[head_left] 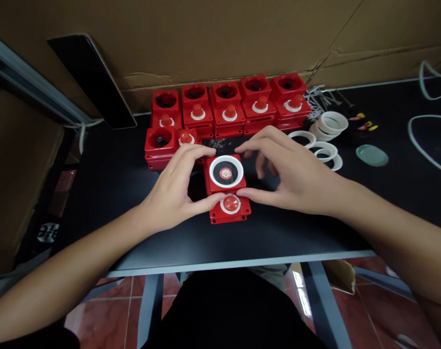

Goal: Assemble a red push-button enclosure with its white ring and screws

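A red alarm unit (pixel 225 189) lies on the black table in front of me, its square horn part farther away and its red dome lamp (pixel 230 203) toward me. A white ring (pixel 212 173) sits on the horn opening, around a dark face with a round red-and-white label (pixel 225 173) in its middle. My left hand (pixel 174 186) grips the unit from the left, index finger at the far corner and thumb at the near edge of the horn part. From the right, my right hand (pixel 282 172) spans it between index finger and thumb, its other fingers curled beside it.
Several similar red alarm units (pixel 227 109) stand behind in a row, without white rings on their horns. To the right are loose white rings (pixel 324 148), stacked white rings (pixel 331 123), clear discs (pixel 372 155), screws (pixel 320 99) and a white cable (pixel 424 145). A dark tablet (pixel 92 80) leans on the cardboard.
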{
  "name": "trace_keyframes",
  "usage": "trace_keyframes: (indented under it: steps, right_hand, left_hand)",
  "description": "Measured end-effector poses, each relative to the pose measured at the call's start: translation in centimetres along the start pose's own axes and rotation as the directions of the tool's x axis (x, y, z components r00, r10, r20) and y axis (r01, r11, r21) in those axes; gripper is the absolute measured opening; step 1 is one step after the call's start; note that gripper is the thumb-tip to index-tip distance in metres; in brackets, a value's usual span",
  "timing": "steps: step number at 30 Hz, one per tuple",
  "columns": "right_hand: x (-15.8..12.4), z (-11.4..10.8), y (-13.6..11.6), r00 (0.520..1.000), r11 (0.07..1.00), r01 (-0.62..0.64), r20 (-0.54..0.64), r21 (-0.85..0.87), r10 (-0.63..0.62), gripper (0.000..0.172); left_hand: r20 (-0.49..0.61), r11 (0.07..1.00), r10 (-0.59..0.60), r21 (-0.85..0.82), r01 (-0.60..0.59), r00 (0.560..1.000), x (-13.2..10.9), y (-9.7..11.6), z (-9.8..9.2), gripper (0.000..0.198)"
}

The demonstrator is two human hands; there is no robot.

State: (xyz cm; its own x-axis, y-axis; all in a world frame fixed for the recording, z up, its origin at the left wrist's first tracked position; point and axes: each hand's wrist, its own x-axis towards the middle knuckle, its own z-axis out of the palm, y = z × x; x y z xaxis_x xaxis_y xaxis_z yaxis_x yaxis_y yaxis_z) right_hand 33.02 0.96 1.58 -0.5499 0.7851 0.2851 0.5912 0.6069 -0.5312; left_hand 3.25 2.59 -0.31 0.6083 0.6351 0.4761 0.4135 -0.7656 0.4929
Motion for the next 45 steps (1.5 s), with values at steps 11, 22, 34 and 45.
trace_keyframes:
  steps: [11,22,34,45]
  right_hand:
    - [-0.5,-2.1,-0.8,0.887,0.944,-0.254,0.339,-0.212,0.315,0.119]
    - [0.6,-1.3,-3.1,0.721,0.906,-0.151,0.583,-0.395,0.374,0.052]
    - [0.5,-0.9,-2.8,0.757,0.913,-0.113,0.561,-0.392,0.335,0.045]
    - [0.4,-1.5,-2.5,0.751,0.92,-0.14,0.566,-0.366,0.339,0.051]
  left_hand:
    - [0.055,0.994,-0.048,-0.098,0.053,0.997,0.0,-0.4,-3.0,0.048]
    - [0.204,0.967,-0.163,-0.16,0.197,0.965,-0.1,-1.0,-2.4,0.066]
    - [0.294,0.98,-0.17,-0.054,0.194,0.941,-0.1,-0.5,-2.2,0.061]
    - [0.308,0.976,-0.216,0.055,0.21,0.927,0.0,0.1,-2.8,0.066]
